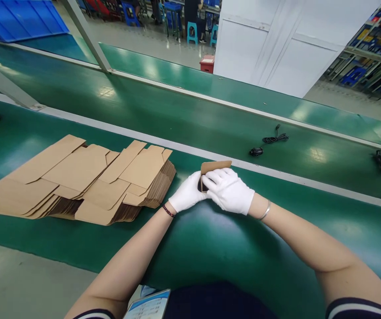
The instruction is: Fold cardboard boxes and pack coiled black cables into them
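nearest the camera, a printed card lies at the person's lap, at the bottom edge of the view.

hands: both wear white gloves and meet over the green worktop. the left hand is closed around the left side of a small cardboard carton. the right hand is curled over its front and right side, fingers pressed on the board. 1 brown flap stands up above the gloves, and a dark opening shows between the 2 hands. the rest of the carton is hidden by the gloves.

handling, as a judgement: thin kraft board, light, stiff along the panels but easily creased at the folds and crushed by a hard squeeze. best held on opposite side panels near the corners, not by the loose flap. cotton gloves may slip on the smooth board.

left of the hands, well apart, a fanned stack of flat carton blanks rests on the worktop.

beyond a white rail, a green conveyor belt carries a coiled black cable beside a small black part.

far side: a red bin, a white partition, blue stools and stocked shelving.
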A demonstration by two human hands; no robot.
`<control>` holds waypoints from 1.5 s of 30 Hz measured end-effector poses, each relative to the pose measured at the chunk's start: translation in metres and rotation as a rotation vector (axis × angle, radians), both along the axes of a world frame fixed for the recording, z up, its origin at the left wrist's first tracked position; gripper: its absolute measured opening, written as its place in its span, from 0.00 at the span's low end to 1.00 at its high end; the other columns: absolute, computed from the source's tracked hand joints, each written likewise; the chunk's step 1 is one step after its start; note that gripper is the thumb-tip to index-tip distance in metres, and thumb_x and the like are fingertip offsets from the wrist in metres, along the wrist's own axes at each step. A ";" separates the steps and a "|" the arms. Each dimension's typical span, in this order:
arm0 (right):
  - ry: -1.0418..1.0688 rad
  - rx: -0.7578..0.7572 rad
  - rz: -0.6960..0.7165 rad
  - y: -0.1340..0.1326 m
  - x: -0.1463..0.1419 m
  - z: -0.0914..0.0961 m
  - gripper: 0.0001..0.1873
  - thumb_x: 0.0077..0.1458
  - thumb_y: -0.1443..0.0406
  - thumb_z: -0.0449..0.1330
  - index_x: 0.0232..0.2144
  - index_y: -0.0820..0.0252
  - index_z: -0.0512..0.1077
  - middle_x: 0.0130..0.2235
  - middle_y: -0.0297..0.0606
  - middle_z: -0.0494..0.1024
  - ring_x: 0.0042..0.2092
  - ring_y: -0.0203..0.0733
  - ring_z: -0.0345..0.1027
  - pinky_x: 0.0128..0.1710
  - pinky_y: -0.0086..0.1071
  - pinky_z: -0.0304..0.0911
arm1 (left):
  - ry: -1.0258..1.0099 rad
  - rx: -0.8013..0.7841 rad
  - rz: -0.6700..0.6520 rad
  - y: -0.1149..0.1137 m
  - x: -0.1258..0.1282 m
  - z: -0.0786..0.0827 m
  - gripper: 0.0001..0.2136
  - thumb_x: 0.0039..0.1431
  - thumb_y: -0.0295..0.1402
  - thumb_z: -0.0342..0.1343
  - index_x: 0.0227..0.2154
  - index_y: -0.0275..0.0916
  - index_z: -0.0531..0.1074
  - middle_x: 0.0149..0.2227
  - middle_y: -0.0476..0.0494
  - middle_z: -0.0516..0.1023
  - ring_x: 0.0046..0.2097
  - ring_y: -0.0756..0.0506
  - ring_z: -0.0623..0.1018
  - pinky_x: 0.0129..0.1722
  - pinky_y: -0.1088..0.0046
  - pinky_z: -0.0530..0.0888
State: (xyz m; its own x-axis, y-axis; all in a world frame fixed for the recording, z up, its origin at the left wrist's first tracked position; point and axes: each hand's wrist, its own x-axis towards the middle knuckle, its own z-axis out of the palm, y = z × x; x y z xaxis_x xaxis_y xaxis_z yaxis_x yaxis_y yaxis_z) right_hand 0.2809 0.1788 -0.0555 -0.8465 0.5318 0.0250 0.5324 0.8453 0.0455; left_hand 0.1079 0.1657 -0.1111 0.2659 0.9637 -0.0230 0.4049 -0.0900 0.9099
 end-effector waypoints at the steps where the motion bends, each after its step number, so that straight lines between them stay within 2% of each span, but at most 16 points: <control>1: -0.023 -0.020 0.005 0.002 0.003 0.005 0.16 0.62 0.64 0.50 0.49 0.67 0.67 0.46 0.50 0.72 0.43 0.49 0.64 0.42 0.42 0.56 | -0.014 0.000 -0.010 0.001 -0.001 -0.002 0.23 0.44 0.35 0.64 0.44 0.38 0.66 0.45 0.41 0.76 0.46 0.38 0.76 0.45 0.61 0.74; 4: -0.156 -0.175 0.033 0.013 0.004 0.017 0.15 0.57 0.73 0.52 0.46 0.63 0.70 0.45 0.46 0.73 0.41 0.44 0.66 0.38 0.36 0.58 | -0.066 -0.017 -0.038 0.002 -0.003 -0.007 0.26 0.43 0.35 0.65 0.48 0.39 0.66 0.48 0.39 0.75 0.49 0.36 0.75 0.48 0.56 0.73; 6: -0.244 -0.250 0.031 0.019 -0.004 0.022 0.13 0.57 0.74 0.53 0.43 0.63 0.72 0.44 0.45 0.74 0.39 0.43 0.68 0.37 0.34 0.60 | -0.118 -0.038 -0.058 0.002 -0.003 -0.010 0.29 0.42 0.35 0.65 0.50 0.39 0.65 0.50 0.38 0.74 0.50 0.35 0.75 0.49 0.54 0.72; 9: -0.316 -0.245 -0.057 0.020 -0.020 0.019 0.11 0.59 0.72 0.53 0.41 0.68 0.74 0.40 0.48 0.76 0.39 0.46 0.71 0.36 0.35 0.62 | -0.284 -0.040 -0.089 -0.002 0.002 -0.013 0.31 0.46 0.36 0.63 0.54 0.40 0.61 0.55 0.37 0.70 0.56 0.35 0.71 0.55 0.54 0.69; 11: -0.290 -0.229 -0.120 0.018 -0.024 0.014 0.11 0.60 0.71 0.53 0.39 0.70 0.74 0.38 0.50 0.77 0.39 0.48 0.72 0.36 0.36 0.63 | -0.399 -0.008 -0.039 -0.005 0.008 -0.013 0.28 0.52 0.37 0.57 0.56 0.39 0.58 0.59 0.38 0.66 0.60 0.37 0.66 0.59 0.56 0.64; 14: -0.159 -0.252 -0.087 0.013 -0.014 0.012 0.11 0.60 0.70 0.52 0.39 0.66 0.74 0.39 0.47 0.77 0.40 0.45 0.72 0.37 0.34 0.63 | -0.468 0.016 0.109 -0.010 0.018 -0.013 0.23 0.55 0.35 0.52 0.54 0.38 0.59 0.58 0.38 0.66 0.61 0.39 0.65 0.61 0.56 0.61; 16: -0.085 -0.209 -0.068 0.007 0.000 0.015 0.11 0.61 0.71 0.51 0.39 0.64 0.74 0.40 0.44 0.77 0.41 0.43 0.71 0.39 0.34 0.62 | -0.516 -0.007 0.154 -0.011 0.023 -0.014 0.22 0.54 0.33 0.53 0.52 0.38 0.60 0.56 0.38 0.68 0.59 0.38 0.67 0.60 0.55 0.63; 18: -0.065 -0.107 -0.098 0.000 0.012 0.019 0.11 0.62 0.67 0.52 0.41 0.64 0.72 0.41 0.45 0.77 0.42 0.46 0.70 0.45 0.40 0.60 | -0.569 -0.031 0.167 -0.011 0.026 -0.015 0.21 0.52 0.31 0.53 0.51 0.37 0.61 0.54 0.38 0.70 0.58 0.38 0.69 0.59 0.54 0.65; 20: -0.111 -0.030 -0.116 -0.007 0.017 0.021 0.13 0.60 0.62 0.56 0.43 0.66 0.71 0.41 0.48 0.77 0.44 0.51 0.69 0.52 0.48 0.54 | -0.579 -0.028 0.212 -0.010 0.027 -0.016 0.21 0.50 0.29 0.53 0.49 0.38 0.62 0.52 0.39 0.71 0.57 0.38 0.70 0.58 0.53 0.65; 22: -0.194 -0.028 -0.118 -0.009 0.015 0.018 0.16 0.57 0.62 0.59 0.44 0.67 0.71 0.40 0.49 0.77 0.44 0.52 0.69 0.55 0.51 0.49 | -0.562 -0.021 0.241 -0.010 0.027 -0.017 0.21 0.48 0.27 0.52 0.48 0.39 0.64 0.51 0.41 0.72 0.56 0.39 0.70 0.58 0.53 0.65; 25: -0.285 -0.071 -0.138 -0.007 0.005 0.009 0.14 0.57 0.65 0.58 0.43 0.68 0.72 0.35 0.49 0.78 0.40 0.51 0.71 0.49 0.47 0.54 | -0.572 -0.039 0.222 -0.010 0.025 -0.017 0.23 0.47 0.26 0.52 0.49 0.39 0.64 0.52 0.41 0.72 0.56 0.39 0.70 0.59 0.53 0.65; 28: -0.262 -0.062 -0.155 -0.005 0.002 0.000 0.13 0.57 0.65 0.56 0.42 0.68 0.72 0.33 0.48 0.77 0.37 0.50 0.70 0.44 0.45 0.57 | -0.607 -0.063 0.192 -0.009 0.025 -0.018 0.25 0.46 0.26 0.52 0.51 0.38 0.63 0.53 0.40 0.72 0.57 0.38 0.70 0.59 0.54 0.64; 33: 0.039 0.178 -0.133 -0.021 0.021 -0.015 0.08 0.59 0.67 0.56 0.39 0.62 0.73 0.38 0.44 0.76 0.44 0.47 0.66 0.56 0.48 0.52 | -0.625 -0.047 0.193 -0.009 0.024 -0.012 0.25 0.48 0.27 0.53 0.53 0.38 0.64 0.55 0.39 0.71 0.58 0.38 0.69 0.60 0.54 0.64; 36: 0.199 0.297 -0.185 -0.032 0.031 -0.027 0.09 0.61 0.68 0.53 0.39 0.61 0.73 0.42 0.44 0.75 0.49 0.48 0.63 0.53 0.46 0.57 | -0.628 0.018 0.136 -0.014 0.020 -0.007 0.24 0.55 0.32 0.53 0.56 0.39 0.63 0.58 0.40 0.69 0.61 0.39 0.66 0.62 0.56 0.61; 39: 0.243 0.295 -0.222 -0.037 0.030 -0.037 0.10 0.61 0.70 0.52 0.39 0.61 0.74 0.42 0.45 0.76 0.50 0.50 0.63 0.48 0.44 0.62 | -0.615 0.047 0.135 -0.019 0.017 -0.003 0.22 0.60 0.36 0.49 0.58 0.40 0.61 0.62 0.42 0.65 0.64 0.40 0.62 0.64 0.59 0.58; 45: 0.245 0.305 -0.245 -0.030 0.013 -0.044 0.14 0.60 0.73 0.50 0.34 0.60 0.76 0.37 0.42 0.78 0.55 0.55 0.62 0.43 0.43 0.64 | -0.628 0.009 0.216 -0.016 0.020 -0.007 0.30 0.49 0.27 0.52 0.58 0.38 0.58 0.59 0.39 0.67 0.61 0.40 0.66 0.62 0.58 0.62</control>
State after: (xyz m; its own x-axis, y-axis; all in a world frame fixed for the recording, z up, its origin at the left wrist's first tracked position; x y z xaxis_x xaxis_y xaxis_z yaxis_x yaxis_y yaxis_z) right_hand 0.2941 0.1491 -0.0991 -0.6465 0.6525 0.3953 0.7407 0.6610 0.1204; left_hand 0.1283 0.1497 -0.1178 0.0272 0.9963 0.0814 -0.1921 -0.0747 0.9785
